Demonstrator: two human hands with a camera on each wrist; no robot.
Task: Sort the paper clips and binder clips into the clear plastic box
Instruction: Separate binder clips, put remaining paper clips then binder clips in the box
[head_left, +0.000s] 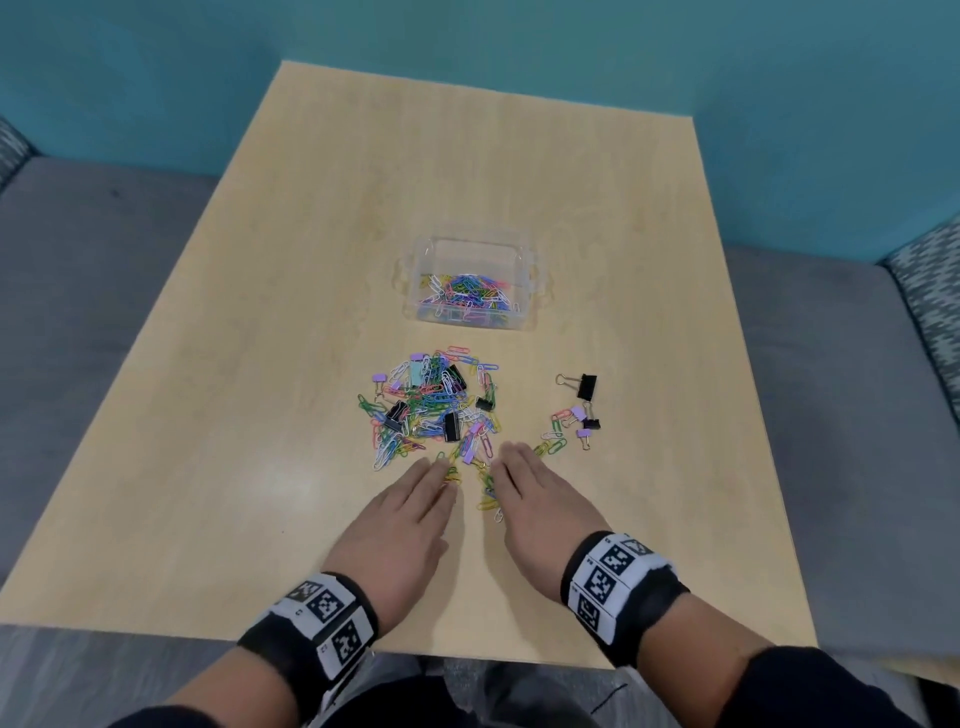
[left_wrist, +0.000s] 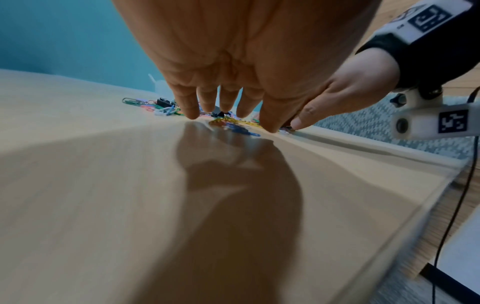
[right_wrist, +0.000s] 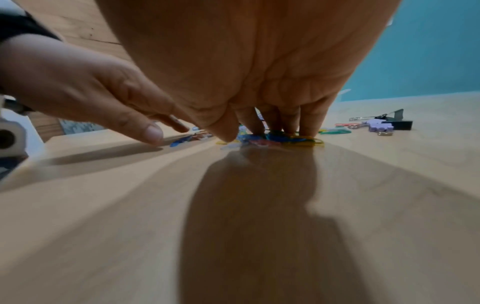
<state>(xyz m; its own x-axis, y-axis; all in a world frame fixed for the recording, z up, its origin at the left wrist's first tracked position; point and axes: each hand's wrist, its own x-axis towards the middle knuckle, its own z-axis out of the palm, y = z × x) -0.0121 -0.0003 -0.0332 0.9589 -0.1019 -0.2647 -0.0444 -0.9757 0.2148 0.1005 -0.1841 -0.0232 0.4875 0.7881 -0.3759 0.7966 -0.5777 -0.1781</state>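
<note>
Where fingers (head_left: 511, 460) spread: paper clips (head_left: 488, 493).

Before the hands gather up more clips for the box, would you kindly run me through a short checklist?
1. Clear plastic box open at the top, within reach: ok.
2. Box holds only paper clips so far: ok, as far as the head view shows.
3. Left hand flat, holding nothing: ok.
4. Right hand flat, fingertips on loose paper clips: ok.
5. Main pile sorted: not ok, binder clips mixed in.
6. Small group of clips to the right gathered: not ok.
</note>
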